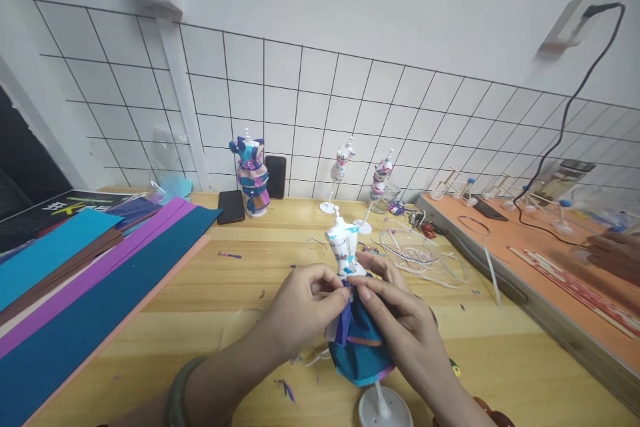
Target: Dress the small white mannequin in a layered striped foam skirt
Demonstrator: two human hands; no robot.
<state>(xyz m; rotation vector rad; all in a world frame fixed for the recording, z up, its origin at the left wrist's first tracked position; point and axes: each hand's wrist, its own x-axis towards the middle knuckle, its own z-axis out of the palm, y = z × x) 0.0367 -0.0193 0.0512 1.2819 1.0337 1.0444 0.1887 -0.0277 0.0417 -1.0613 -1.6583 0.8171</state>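
A small white mannequin (343, 245) on a round white stand (384, 409) is held over the wooden table (240, 293) at centre. It wears a teal and purple foam skirt (361, 345). My left hand (300, 310) pinches the skirt's waist from the left, fingers closed. My right hand (400, 320) wraps the skirt from the right, with its fingertips pressed at the same waist spot.
Foam sheets (75, 293) in teal, purple and brown lie at left. A dressed mannequin (253, 177), two phones (231, 206) and two bare mannequins (340, 170) stand by the grid wall. Clear plastic dishes (417, 253) lie right of centre. Another person's hand (613, 255) rests on the orange board (550, 267).
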